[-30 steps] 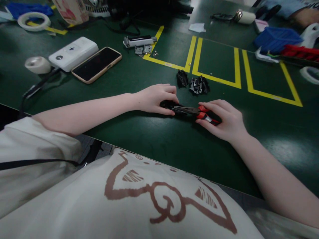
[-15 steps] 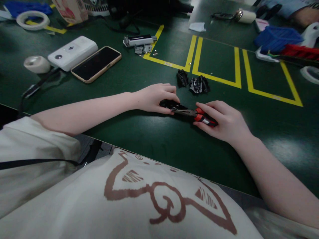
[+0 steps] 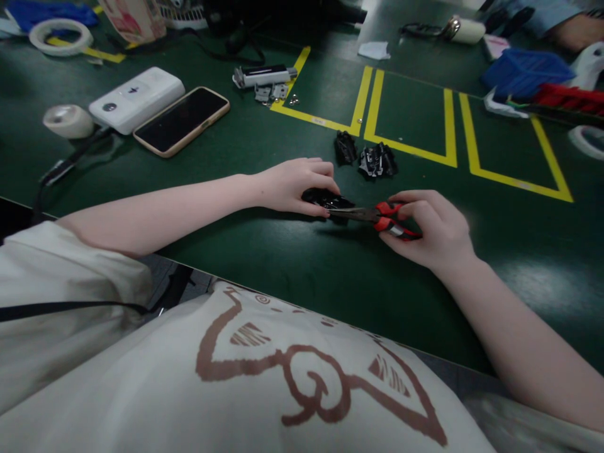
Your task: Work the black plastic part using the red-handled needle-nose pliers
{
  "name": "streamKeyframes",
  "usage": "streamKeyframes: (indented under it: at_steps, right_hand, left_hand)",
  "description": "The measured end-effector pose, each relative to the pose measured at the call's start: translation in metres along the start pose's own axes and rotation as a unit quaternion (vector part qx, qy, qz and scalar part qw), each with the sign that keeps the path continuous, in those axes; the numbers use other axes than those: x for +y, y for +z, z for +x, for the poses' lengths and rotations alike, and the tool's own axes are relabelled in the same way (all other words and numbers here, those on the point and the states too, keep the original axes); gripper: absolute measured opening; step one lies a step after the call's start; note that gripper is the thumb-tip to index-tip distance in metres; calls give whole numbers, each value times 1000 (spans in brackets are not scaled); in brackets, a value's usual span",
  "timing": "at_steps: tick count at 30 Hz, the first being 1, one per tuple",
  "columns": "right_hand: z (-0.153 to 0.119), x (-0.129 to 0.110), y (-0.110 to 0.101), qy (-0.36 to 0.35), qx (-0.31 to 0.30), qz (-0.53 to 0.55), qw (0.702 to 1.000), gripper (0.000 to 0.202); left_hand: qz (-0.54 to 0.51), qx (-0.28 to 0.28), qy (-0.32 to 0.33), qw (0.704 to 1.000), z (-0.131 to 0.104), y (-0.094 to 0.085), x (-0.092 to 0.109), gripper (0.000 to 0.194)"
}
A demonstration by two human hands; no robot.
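My left hand (image 3: 309, 185) is closed on a black plastic part (image 3: 330, 199), low over the green table, its thumb along the near side. Fingers cover part of that piece, so its full shape is hidden. In my right hand (image 3: 431, 229) is a pair of long-nose pliers (image 3: 377, 215) with red and black handles. Their slim jaws point left and reach the near edge of the black part, close to my left thumb; I cannot tell whether they grip it. Just beyond lie two more black plastic parts, one narrow (image 3: 345, 148) and one wider (image 3: 377, 160).
Yellow tape outlines (image 3: 410, 151) mark the green table (image 3: 283, 264). At left lie a phone (image 3: 183, 121), a white device (image 3: 136, 99) and tape rolls (image 3: 61, 38). Small metal pieces (image 3: 271, 92) sit behind my hands. A blue bin (image 3: 526, 72) and another person's arm (image 3: 573, 31) are far right.
My right hand and the pliers have shifted slightly right, and the plier handles have spread wider apart. My left hand stays in place with the black part.
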State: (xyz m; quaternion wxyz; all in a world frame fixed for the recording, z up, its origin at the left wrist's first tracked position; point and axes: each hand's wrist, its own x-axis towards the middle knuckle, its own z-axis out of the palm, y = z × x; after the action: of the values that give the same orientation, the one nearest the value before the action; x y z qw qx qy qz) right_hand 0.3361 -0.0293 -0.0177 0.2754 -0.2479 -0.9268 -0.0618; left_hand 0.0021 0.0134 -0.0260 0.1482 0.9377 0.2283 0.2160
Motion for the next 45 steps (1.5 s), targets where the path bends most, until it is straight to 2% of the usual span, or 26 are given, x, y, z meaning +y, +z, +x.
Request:
streamKeyframes:
  at_steps: [3, 7, 10, 14, 16, 20, 22, 26, 28, 34, 45]
  right_hand:
    - [0, -1, 0, 24, 25, -18, 999, 16]
    - [4, -3, 0, 148, 76, -2, 986, 9]
    - [5, 1, 1, 227, 126, 33, 965, 14]
    - [2, 7, 1, 268, 140, 69, 951, 14]
    - [0, 8, 0, 244, 121, 47, 961, 16]
    - [-2, 2, 0, 105, 61, -14, 992, 28]
    - [-2, -2, 0, 70, 31, -19, 997, 36]
    - [1, -11, -3, 101, -55, -13, 993, 42]
    - [3, -12, -5, 102, -75, -11, 992, 42]
    - [5, -7, -3, 76, -75, -11, 994, 37]
    - [3, -3, 2, 77, -71, -1, 995, 46]
  left_hand:
    - [-2, -2, -4, 1000, 0, 0, 0, 39]
    - [-5, -6, -15, 1000, 0, -2, 2, 37]
    - [-8, -11, -21, 1000, 0, -3, 4, 37]
    - [-7, -11, -23, 1000, 0, -2, 4, 38]
    - [-2, -11, -21, 1000, 0, -2, 3, 38]
    - [8, -3, -7, 1000, 0, -1, 3, 37]
    - [13, -3, -3, 1000, 0, 0, 2, 37]
    - [19, -7, -2, 1000, 0, 0, 3, 37]
    - [19, -5, 5, 1000, 0, 0, 3, 38]
    - [19, -8, 5, 1000, 0, -1, 5, 37]
    - [33, -7, 12, 999, 0, -1, 6, 37]
